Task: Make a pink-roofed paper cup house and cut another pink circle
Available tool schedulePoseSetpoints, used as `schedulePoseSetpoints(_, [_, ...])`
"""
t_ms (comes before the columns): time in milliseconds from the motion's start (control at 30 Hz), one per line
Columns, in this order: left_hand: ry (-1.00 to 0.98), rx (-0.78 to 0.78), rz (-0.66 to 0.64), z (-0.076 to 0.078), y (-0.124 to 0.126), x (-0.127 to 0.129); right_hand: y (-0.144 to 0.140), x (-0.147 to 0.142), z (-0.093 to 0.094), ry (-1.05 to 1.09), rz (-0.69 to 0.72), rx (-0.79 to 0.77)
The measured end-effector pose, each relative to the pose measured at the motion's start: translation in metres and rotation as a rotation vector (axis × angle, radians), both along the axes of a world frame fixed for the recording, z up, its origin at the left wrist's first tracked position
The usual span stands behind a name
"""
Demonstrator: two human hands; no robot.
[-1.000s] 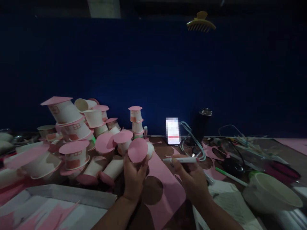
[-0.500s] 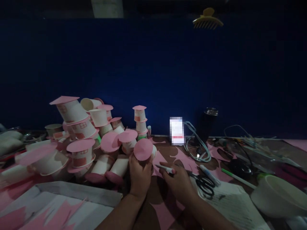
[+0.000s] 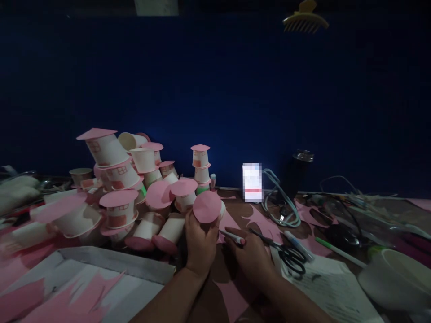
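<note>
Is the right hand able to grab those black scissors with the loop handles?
Probably yes: the black loop-handled scissors lie close beside the right hand, and nothing seems to cover their handles. But that hand holds a slim white pen, so it may need to put that down first.

We see a pale pink, round paper roof [image 3: 207,207] against a white paper cup [image 3: 222,210], and a slim white pen [image 3: 233,236]. On the big white stacked paper-cup tower [image 3: 116,151] we find a pink roof, brownish-red window grids and orange-red door patches; the small white paper-cup tower [image 3: 201,174] repeats pink, with green at its base. Behind, we have a flat navy-blue panel [image 3: 215,89] and a yellow toothed plastic clip [image 3: 305,21]. We also note black-handled metal scissors [image 3: 282,250], a green-ended white stick [image 3: 340,252] and a whitish paper sheet [image 3: 330,282] patterned with dark lines.
</note>
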State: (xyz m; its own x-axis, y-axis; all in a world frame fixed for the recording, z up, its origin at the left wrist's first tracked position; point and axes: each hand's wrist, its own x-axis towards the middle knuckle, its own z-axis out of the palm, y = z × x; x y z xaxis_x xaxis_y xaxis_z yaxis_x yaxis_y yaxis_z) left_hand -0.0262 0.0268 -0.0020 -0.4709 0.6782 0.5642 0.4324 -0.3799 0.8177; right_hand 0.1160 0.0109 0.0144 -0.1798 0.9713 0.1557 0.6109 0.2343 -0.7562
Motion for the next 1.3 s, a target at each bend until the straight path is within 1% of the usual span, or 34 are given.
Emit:
schedulePoseSetpoints(267, [0.02, -0.021, -0.007, -0.0007, 0.0004, -0.0002, 0.0033, -0.0007, -0.0031, -0.018, 0.01, -0.013])
schedulePoseSetpoints(567, [0.03, -0.032, -0.005, 0.0004, -0.0011, -0.0005, -0.002, 0.0002, 0.0008, -0.064, 0.037, 0.0])
schedulePoseSetpoints(633, [0.024, -0.046, -0.028, 0.0, -0.0009, -0.0005, -0.002, -0.0003, 0.0023, -0.071, 0.049, 0.012])
schedulePoseSetpoints(800, [-0.081, -0.177, -0.229, -0.0027, 0.0006, 0.001, -0.0028, -0.0015, 0.0036, -0.07, 0.038, 0.024])
schedulePoseSetpoints(867, [-0.114, -0.241, -0.259, -0.0032, 0.0013, 0.0012, -0.0039, -0.0012, 0.003, -0.063, 0.033, 0.027])
schedulePoseSetpoints(1000, [-0.122, -0.304, -0.244, -0.0026, 0.0032, 0.0001, -0.0053, 0.0004, 0.0017, -0.057, 0.037, 0.024])
schedulePoseSetpoints(1200, [0.005, -0.414, -0.189, -0.0018, 0.0045, 0.0005, -0.0054, 0.0011, 0.001, -0.052, 0.03, 0.021])
schedulePoseSetpoints(1300, [0.037, -0.451, -0.172, -0.0009, 0.0041, 0.0011, -0.0054, 0.0006, 0.0012, -0.053, 0.039, 0.023])
